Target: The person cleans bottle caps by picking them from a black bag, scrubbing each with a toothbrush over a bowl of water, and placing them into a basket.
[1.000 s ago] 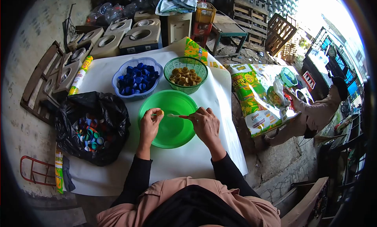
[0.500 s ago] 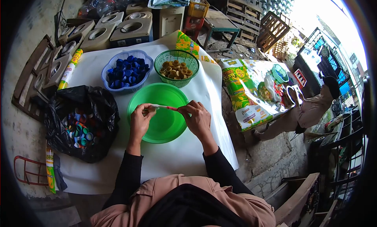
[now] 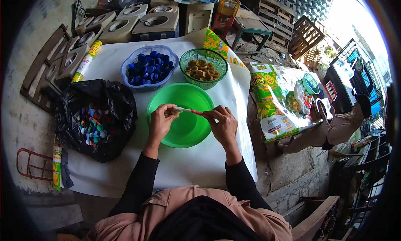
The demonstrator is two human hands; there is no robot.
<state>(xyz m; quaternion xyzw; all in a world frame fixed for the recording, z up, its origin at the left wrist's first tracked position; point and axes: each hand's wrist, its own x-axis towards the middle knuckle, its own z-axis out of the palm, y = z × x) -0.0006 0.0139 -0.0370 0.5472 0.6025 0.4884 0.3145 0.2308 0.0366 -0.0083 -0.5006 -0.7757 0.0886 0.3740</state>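
Above a bright green basin (image 3: 184, 136), both hands hold a slim stick-like item (image 3: 193, 111), white toward the left and red toward the right. My left hand (image 3: 161, 123) pinches its white end. The red end is between the fingers of my right hand (image 3: 224, 125). What kind of item it is cannot be made out. Behind the basin stand a blue-violet basket (image 3: 126, 72) of blue bottle caps (image 3: 151, 68) and a green basket (image 3: 184, 65) of yellowish-brown caps (image 3: 203, 70). To the left, a black plastic bag (image 3: 97, 148) lies open with mixed coloured caps (image 3: 94, 128) inside.
A white sheet (image 3: 179, 174) covers the table. At right, a second table (image 3: 288, 130) carries a small green basket (image 3: 310, 84) and bags, with another person (image 3: 334, 130) beside it. Beige casings (image 3: 156, 30) line the back left, and a stool (image 3: 250, 26) stands behind.
The whole scene has shifted a little right and up in view, as the head camera turned. Both hands keep hold of the stick-like item above the basin.
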